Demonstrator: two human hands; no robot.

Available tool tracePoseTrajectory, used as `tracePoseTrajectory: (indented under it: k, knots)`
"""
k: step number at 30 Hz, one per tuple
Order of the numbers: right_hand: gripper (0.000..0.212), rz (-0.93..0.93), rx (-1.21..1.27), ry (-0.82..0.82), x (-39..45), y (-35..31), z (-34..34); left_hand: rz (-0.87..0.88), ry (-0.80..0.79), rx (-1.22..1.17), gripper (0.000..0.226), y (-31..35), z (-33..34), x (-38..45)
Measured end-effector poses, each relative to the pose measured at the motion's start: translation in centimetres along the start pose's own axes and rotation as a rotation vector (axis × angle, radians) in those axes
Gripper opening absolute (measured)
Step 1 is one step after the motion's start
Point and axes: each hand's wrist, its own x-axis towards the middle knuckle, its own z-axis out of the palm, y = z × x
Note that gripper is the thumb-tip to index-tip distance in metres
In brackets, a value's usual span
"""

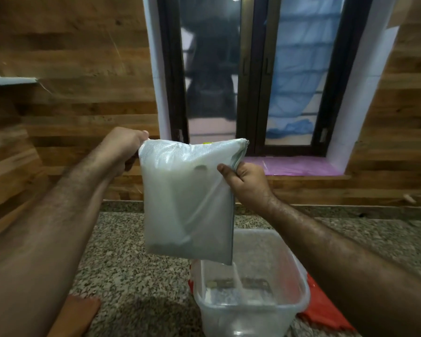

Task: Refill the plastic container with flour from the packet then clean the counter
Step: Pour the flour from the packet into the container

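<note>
A translucent white plastic flour packet (187,200) is held in the air above the speckled granite counter (136,271), upended, with a thin stream of flour seen falling from its lower right corner. Directly below, a clear rectangular plastic container (250,285) is set open on the counter, its bottom only thinly dusted with flour.

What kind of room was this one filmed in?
Probably a home kitchen: a speckled stone counter against a wood-panelled wall with a window, and hands holding a flour packet over a clear plastic container.
</note>
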Motion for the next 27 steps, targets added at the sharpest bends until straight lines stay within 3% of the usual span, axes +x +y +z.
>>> tracePoseTrajectory:
  k: [9,18,27]
  knots:
    - [0.042,0.109,0.099,-0.002,-1.5,2.3,-0.2,0.019,-0.001,0.048,0.035,0.0,1.5,-1.1]
    - [0.042,0.163,0.076,0.008,-2.9,4.3,-1.6,0.032,0.012,0.088,0.024,1.7,3.5,-2.0]
    - [0.034,0.295,0.160,-0.075,-5.3,7.0,-2.8,0.138,0.021,0.168,0.027,2.0,6.5,-3.5]
